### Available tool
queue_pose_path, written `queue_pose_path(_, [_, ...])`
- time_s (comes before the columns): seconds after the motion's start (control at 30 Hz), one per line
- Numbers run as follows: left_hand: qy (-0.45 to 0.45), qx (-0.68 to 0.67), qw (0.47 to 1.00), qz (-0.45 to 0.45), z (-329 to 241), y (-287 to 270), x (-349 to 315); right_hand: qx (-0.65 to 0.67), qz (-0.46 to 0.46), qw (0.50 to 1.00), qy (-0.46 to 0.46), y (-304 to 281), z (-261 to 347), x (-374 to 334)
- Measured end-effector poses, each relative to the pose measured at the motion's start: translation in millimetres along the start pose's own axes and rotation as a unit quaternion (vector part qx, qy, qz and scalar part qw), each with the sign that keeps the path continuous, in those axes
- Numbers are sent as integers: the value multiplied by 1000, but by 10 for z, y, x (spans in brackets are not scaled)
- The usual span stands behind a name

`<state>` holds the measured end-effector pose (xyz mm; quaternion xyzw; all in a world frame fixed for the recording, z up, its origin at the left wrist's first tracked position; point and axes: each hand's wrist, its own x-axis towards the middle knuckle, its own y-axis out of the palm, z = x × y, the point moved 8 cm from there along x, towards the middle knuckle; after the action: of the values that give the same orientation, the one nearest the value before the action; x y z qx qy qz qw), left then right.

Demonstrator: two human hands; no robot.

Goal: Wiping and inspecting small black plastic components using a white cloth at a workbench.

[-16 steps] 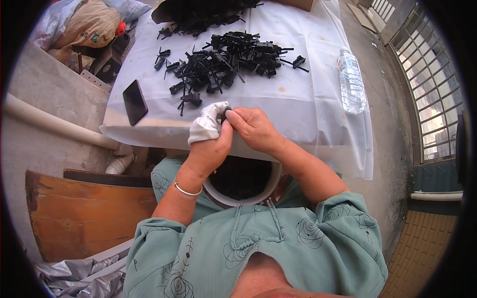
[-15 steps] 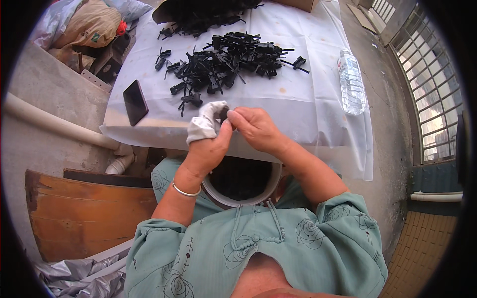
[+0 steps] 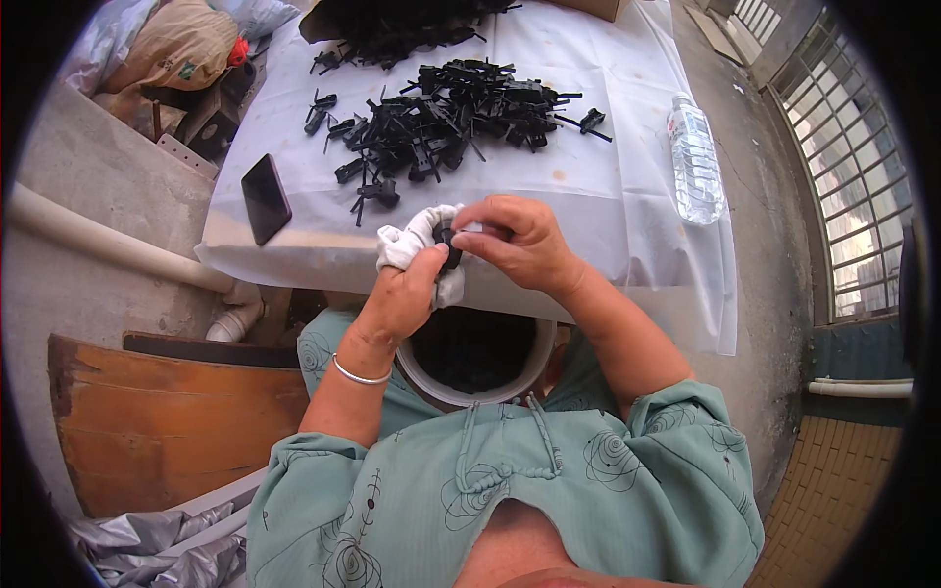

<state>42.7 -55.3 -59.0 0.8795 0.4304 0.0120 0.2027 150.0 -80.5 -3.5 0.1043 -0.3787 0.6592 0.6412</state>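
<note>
My left hand [image 3: 410, 286] is closed round a white cloth [image 3: 403, 245] and a small black plastic part [image 3: 451, 257], just off the table's near edge. The thumb presses on the part, and the cloth wraps behind it. My right hand [image 3: 529, 243] meets it from the right, thumb and forefinger pinched at the part's upper end; what lies between those fingertips is too small to make out. Beyond both hands spreads a pile of black plastic parts [image 3: 461, 113] with thin prongs. One loose black part [image 3: 377, 196] lies nearest to my left hand.
A white sheet covers the table [image 3: 608, 216]. A phone [image 3: 266, 199] lies at its left, a clear water bottle [image 3: 694, 162] at its right. More black parts [image 3: 392, 29] heap at the far end. Below my hands, a white bucket [image 3: 420, 384] with a dark inside stands between my knees.
My right hand has shifted slightly right, its fingers now bent over the part. My left hand has turned, showing more of the black part, and the cloth now hangs below it.
</note>
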Motion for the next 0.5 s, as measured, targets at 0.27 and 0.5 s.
queue_pose_path(0.27, [95,139,986,-10,-94,26,34,58,4,981,183,41,-228,-78])
queue_pose_path(0.5, [258,413,870,-80,-339,174,-119,23,90,978,186,262,-200,-64])
